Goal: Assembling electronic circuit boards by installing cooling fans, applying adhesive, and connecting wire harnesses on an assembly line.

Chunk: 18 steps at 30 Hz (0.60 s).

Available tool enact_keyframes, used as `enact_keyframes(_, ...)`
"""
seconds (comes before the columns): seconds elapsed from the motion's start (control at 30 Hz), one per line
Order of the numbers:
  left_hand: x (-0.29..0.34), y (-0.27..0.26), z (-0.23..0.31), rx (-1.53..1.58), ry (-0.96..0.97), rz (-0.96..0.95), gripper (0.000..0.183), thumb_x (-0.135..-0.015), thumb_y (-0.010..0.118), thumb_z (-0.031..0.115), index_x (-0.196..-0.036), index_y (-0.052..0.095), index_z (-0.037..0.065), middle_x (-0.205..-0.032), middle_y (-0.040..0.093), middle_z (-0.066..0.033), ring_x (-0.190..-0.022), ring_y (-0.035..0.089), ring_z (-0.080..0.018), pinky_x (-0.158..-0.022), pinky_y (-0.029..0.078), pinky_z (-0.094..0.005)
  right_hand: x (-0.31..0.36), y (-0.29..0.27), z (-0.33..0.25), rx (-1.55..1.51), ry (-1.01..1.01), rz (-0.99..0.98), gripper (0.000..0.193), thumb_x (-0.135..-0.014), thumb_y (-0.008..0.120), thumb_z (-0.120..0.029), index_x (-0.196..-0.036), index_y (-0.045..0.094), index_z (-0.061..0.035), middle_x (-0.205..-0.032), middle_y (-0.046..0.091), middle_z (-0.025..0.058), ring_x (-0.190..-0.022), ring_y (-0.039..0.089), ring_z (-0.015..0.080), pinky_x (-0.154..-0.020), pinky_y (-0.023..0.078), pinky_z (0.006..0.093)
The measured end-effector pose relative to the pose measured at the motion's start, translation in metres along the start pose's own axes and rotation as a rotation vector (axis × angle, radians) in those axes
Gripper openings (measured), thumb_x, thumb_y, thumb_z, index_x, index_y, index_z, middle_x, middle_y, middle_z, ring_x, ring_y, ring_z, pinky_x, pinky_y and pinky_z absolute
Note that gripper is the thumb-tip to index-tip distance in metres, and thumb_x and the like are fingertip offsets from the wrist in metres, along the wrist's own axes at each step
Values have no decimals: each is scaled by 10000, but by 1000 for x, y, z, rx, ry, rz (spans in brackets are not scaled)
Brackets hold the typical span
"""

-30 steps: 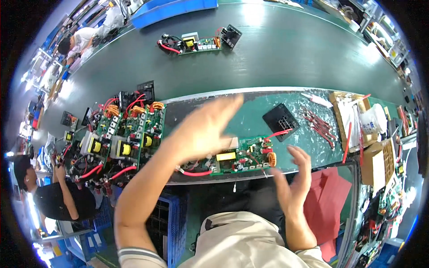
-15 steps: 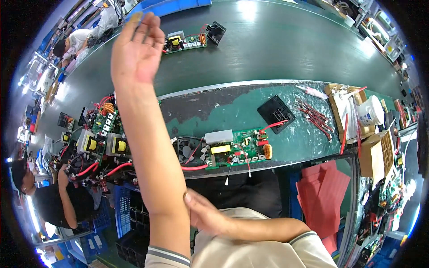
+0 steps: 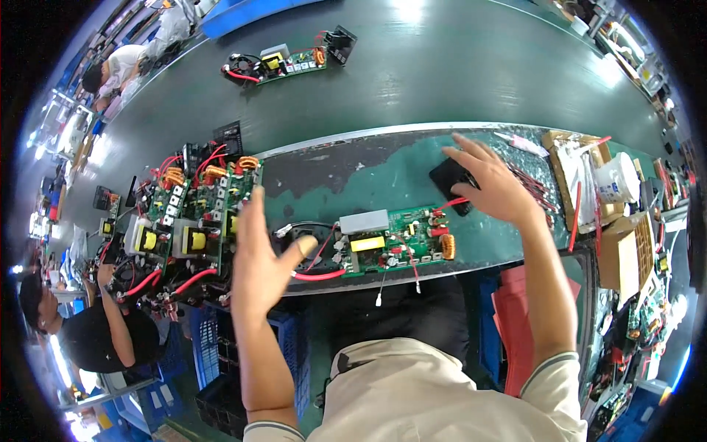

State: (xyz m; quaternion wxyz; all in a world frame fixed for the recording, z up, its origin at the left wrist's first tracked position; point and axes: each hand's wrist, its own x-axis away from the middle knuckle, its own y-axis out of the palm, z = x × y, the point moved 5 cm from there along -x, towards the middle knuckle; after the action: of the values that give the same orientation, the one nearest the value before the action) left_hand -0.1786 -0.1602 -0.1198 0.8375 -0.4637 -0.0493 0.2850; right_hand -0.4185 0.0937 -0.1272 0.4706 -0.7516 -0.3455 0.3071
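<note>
A green circuit board (image 3: pixel 401 243) with a grey metal block, a yellow-wrapped part and a copper coil lies along the front edge of the bench. A thick red wire runs from it to a black fan (image 3: pixel 313 247) on its left. My left hand (image 3: pixel 261 261) is upright beside the fan, fingers straight and thumb spread, holding nothing. Over a black vented panel (image 3: pixel 445 177) at the board's right, my right hand (image 3: pixel 493 184) has its fingers outstretched and partly hides it. Whether the fingertips touch the panel I cannot tell.
Several assembled boards (image 3: pixel 195 239) crowd the bench's left. Another board with fan and panel (image 3: pixel 291 65) lies on the green surface beyond. To the right are red wires (image 3: pixel 541 191), a cardboard box (image 3: pixel 560 177) and a white tub (image 3: pixel 617 177). A person (image 3: pixel 103 335) sits at far left.
My left arm has come down from its reach toward the far surface to the fan. My right hand has left my left elbow and moved out over the black panel.
</note>
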Motion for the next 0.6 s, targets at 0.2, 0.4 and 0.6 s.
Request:
enact_keyframes(0.2, -6, 20, -22, 359, -96, -157, 1010, -734, 713, -130, -1565, 180, 78, -1470, 421, -178, -1192, 548, -222, -1008, 485, -343, -8, 18, 7, 5, -65, -177, 150, -829, 593, -60, -930, 700, -31, -960, 654, 158, -924, 629, 367, -823, 507, 455)
enact_keyframes(0.4, -86, 15, 7, 205, 47, -370, 1046, -698, 696, -164, -1569, 237, 189, -1550, 388, -140, -1355, 437, -203, -1093, 395, -332, 30, 24, -11, 24, -14, -128, 205, -819, 582, -21, -994, 690, -20, -927, 632, 180, -889, 626, 388, -802, 508, 455)
enact_keyframes(0.6, -138, 52, 73, 187, 420, -512, 987, -676, 693, -134, -1527, 344, 224, -1540, 417, -91, -1411, 402, -233, -1162, 330, -343, 110, 16, -47, -117, 314, 116, 283, -797, 586, 50, -1059, 676, -9, -879, 624, 190, -814, 629, 392, -727, 507, 446)
